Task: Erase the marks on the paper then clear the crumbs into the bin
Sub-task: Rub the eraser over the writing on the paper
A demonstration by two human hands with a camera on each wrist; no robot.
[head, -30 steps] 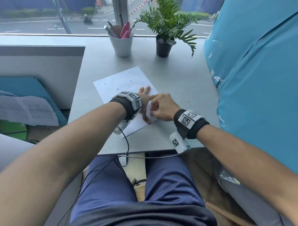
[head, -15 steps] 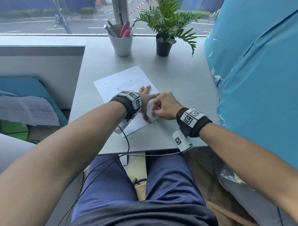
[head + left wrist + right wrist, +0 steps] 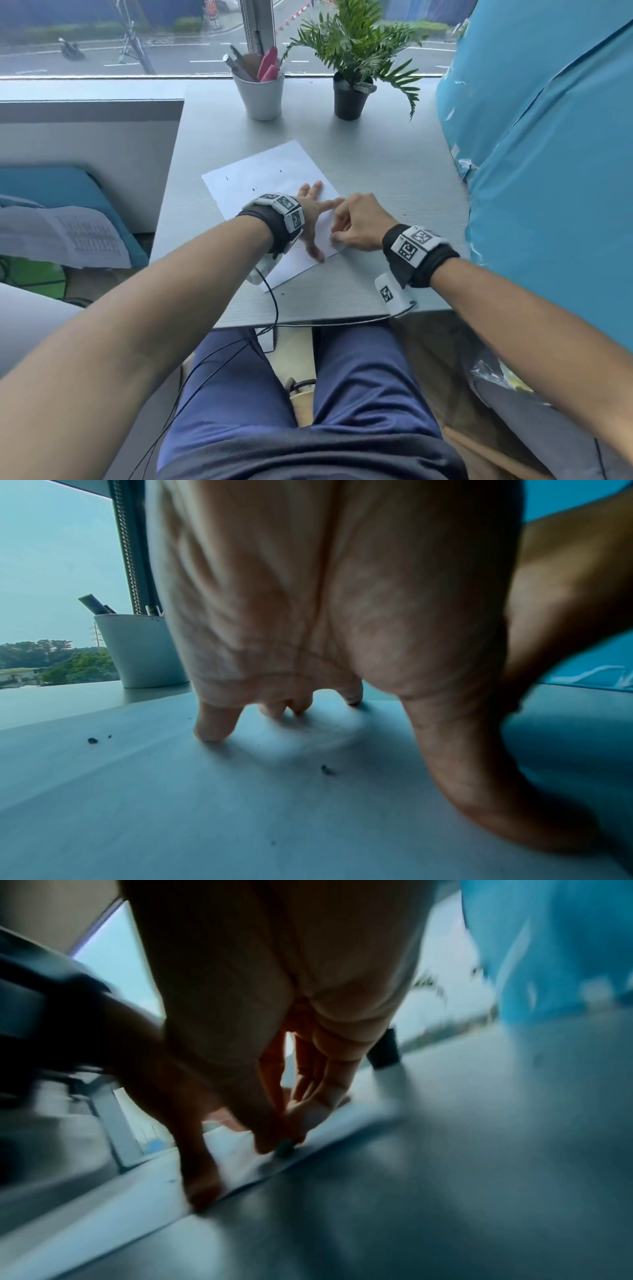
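A white sheet of paper point(image 3: 267, 171) lies tilted on the grey desk point(image 3: 376, 164). My left hand point(image 3: 310, 219) rests flat on the sheet's near right part, fingers spread and fingertips point(image 3: 210, 731) pressing down. My right hand point(image 3: 354, 228) is curled at the sheet's right edge, thumb and fingers pinching a small dark eraser point(image 3: 286, 1146) against the paper. Dark eraser crumbs point(image 3: 91, 740) lie scattered on the sheet, and a few specks point(image 3: 253, 188) show in the head view. The right wrist view is motion-blurred.
A white cup of pens point(image 3: 260, 92) and a potted plant point(image 3: 351, 99) stand at the desk's far edge by the window. A blue covered mass point(image 3: 548, 171) borders the right side. A grey container with a plastic liner point(image 3: 496, 373) sits on the floor, lower right.
My right hand has shifted slightly to the right along the paper's edge while still pinching the eraser. The left hand stays pressed on the sheet.
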